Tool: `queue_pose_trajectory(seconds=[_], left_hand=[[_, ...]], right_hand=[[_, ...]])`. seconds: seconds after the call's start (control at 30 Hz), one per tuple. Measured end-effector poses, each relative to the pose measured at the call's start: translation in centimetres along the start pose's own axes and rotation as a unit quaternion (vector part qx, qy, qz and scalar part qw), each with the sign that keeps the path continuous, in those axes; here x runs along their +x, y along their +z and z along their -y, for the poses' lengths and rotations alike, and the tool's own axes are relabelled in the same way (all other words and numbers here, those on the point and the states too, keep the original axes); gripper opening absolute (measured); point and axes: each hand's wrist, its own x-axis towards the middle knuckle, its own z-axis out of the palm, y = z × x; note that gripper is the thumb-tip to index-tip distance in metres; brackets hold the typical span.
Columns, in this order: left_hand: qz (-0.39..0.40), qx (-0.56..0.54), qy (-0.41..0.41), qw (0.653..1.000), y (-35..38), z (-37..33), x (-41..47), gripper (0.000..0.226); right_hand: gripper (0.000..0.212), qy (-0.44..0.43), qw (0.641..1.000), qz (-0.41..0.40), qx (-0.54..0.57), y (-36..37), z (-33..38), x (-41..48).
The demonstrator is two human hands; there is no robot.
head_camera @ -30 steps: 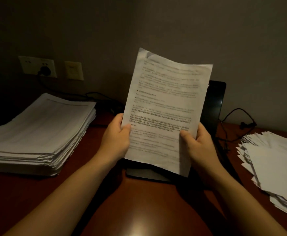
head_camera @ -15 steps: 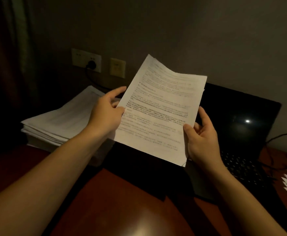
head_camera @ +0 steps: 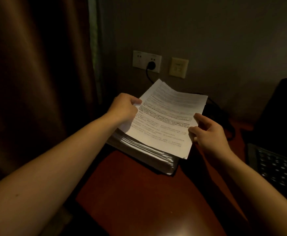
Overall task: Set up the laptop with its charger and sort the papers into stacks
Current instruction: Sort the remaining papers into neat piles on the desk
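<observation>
Printed sheet (head_camera: 166,120), thin, white, text blurred, is over the thick paper stack (head_camera: 149,154) on the glossy red-brown desk (head_camera: 139,193), hiding the stack's top. Left hand (head_camera: 124,108) pinches its left edge. Right hand (head_camera: 207,132) is curled at the right edge, grip unclear. Dark laptop (head_camera: 275,167) is cut off at right.

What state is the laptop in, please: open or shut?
Open. The laptop has its dark lid raised above the exposed keyboard.

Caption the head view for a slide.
Left hand and right hand hold a sheet over the stack, laptop beside it.
</observation>
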Motion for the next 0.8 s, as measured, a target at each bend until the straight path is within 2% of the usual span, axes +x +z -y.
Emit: queue_pose_trajectory(seconds=[0.1, 0.17, 0.27, 0.33, 0.43, 0.5, 0.6, 0.7, 0.8], left_hand=[[0.012, 0.035, -0.022, 0.999, -0.2, 1.2, 1.5, 0.045], [0.014, 0.055, -0.021, 0.998, 0.1, 1.9, 2.0, 0.045], [0.019, 0.104, -0.013, 0.994, 0.9, 2.9, 1.9, 0.045], [0.013, 0.143, 0.0, 0.99, 1.2, 3.4, 1.9, 0.043], [-0.002, 0.212, 0.087, 0.973, 1.2, 3.6, 1.9, 0.038], [0.05, 0.234, 0.145, 0.96, 1.2, 3.4, 1.6, 0.036], [0.139, 0.272, 0.106, 0.946, 1.1, 2.4, 0.9, 0.04], [0.17, 0.345, 0.071, 0.92, 1.5, 0.7, 0.0, 0.057], [0.187, 0.406, 0.032, 0.894, 3.2, -1.1, -1.4, 0.075]], right_hand=[[0.06, 0.0, 0.998, 0.009, -0.055, 0.9, -0.1, 0.6], [0.051, -0.022, 0.987, 0.016, -0.159, 1.1, -0.2, 0.8], [0.032, -0.073, 0.946, 0.028, -0.315, 1.2, -0.9, 1.1], [0.036, -0.08, 0.914, 0.032, -0.396, 1.2, -1.4, 1.3], [0.049, -0.065, 0.893, 0.046, -0.443, 1.5, -1.7, 1.2], [0.054, -0.072, 0.871, 0.069, -0.481, 1.8, -1.8, 0.9], [0.057, -0.067, 0.864, 0.114, -0.487, 1.6, -1.3, 0.8], [0.054, -0.052, 0.86, 0.146, -0.486, 0.9, 0.0, 1.3], [0.046, -0.05, 0.837, 0.154, -0.523, -0.5, 1.0, 1.0]])
